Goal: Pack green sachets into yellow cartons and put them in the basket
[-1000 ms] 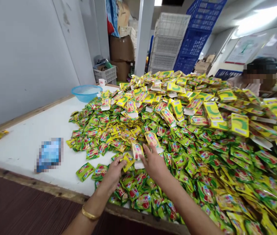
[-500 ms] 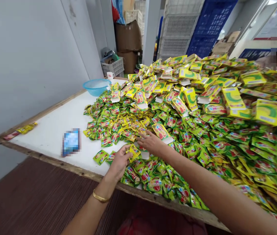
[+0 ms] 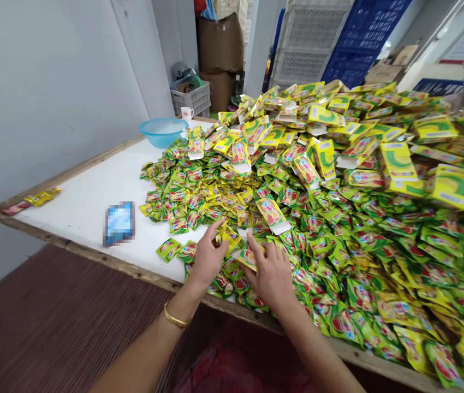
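My left hand (image 3: 207,257), with a gold bangle at the wrist, pinches a yellow candy packet (image 3: 229,239) between thumb and fingers. Close to its right, my right hand (image 3: 273,275) grips a small carton (image 3: 247,256), yellow and green with a white flap facing the packet. Its fingers hide much of the carton. Another open-flapped carton (image 3: 273,214) lies just beyond, on a spread of green packets (image 3: 338,256). Two or three green packets (image 3: 169,249) lie left of my left hand on the white tabletop (image 3: 80,202).
Many yellow cartons (image 3: 398,164) are heaped at the back right. A blue basin (image 3: 162,132) and a white mug (image 3: 186,113) stand at the far left corner. A blurred phone-like object (image 3: 119,224) lies on the left. Wooden edging (image 3: 93,251) borders the table. Part of another person shows far right.
My right hand has drawn back toward me and now grips a small carton beside the left hand. The left hand keeps its yellow packet, turned and slightly raised beside the carton.
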The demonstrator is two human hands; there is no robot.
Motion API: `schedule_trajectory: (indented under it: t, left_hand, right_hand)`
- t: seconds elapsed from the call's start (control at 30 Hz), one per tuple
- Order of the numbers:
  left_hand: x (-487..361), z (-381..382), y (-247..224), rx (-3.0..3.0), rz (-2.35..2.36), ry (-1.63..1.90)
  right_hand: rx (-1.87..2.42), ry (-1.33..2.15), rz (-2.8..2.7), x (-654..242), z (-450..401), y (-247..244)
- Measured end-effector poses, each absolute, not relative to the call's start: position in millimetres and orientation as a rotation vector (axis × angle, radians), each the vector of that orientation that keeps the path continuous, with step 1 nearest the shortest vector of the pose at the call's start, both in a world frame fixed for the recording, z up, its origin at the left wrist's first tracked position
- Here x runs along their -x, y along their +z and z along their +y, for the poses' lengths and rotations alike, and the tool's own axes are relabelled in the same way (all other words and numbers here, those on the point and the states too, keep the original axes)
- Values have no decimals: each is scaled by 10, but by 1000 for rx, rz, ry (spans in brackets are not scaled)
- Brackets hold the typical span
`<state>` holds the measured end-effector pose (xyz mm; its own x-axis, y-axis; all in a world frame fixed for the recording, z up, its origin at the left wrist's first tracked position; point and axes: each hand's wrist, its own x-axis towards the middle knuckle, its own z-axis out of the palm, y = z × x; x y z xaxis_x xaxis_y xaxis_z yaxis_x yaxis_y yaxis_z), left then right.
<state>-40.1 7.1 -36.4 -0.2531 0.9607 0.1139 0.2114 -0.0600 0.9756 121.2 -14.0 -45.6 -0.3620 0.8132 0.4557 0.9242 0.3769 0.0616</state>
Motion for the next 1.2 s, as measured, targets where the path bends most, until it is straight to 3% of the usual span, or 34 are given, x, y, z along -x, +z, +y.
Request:
schedule_trajectory:
  t: [0.3,0.67,0.9,1.1,1.2]
  left_hand:
    - [253,19,-214,-1916,1701,961]
    - [395,312,127,-1999,1250,513]
    - [218,382,-12,-1982,1568,537]
    - [331,327,102,-1716,1129,668]
    - [417,250,113,-1643,1290,759]
  right_hand:
    - [1568,-422,-2231,-1250,-217,-667]
    - [1478,-407,-2120,-1246,-213,-713]
    - [1419,-415,-2137,-1274,-210,-732]
    - [1481,-354,-2064,-1313,-204,-730]
    - [1480,-351,-2051,-1291,-189,-727]
